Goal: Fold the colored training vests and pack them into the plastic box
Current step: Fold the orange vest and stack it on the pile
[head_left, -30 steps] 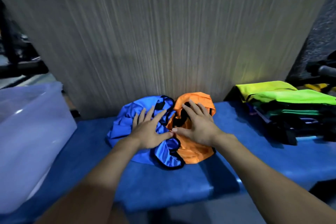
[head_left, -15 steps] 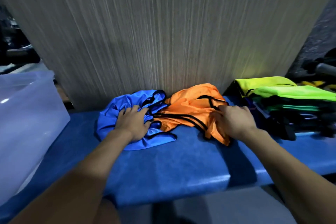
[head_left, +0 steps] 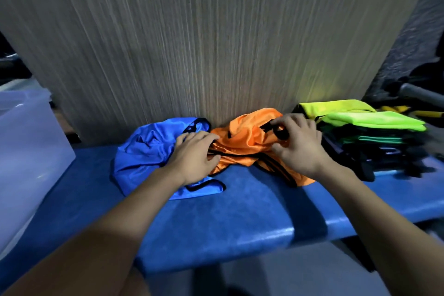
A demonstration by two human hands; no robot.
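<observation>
item, orange vest [head_left: 242, 144]: crumpled on the blue bench [head_left: 216, 228] against the wall panel, your right hand [head_left: 298, 144] pinching its black trim up, likely to find an opening and spread it, your left hand [head_left: 194, 154] curled into the cloth where it meets the blue vest [head_left: 146, 151], seemingly to part the two. plastic box [head_left: 28, 149]: far left, cut off by the frame, contents unreadable. folded stack [head_left: 374, 132]: right, lower layers too dark to sort.

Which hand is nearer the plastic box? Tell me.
Left. The left hand rests where the blue and orange vests meet, toward the plastic box; the right hand pinches the orange vest farther right.
</observation>
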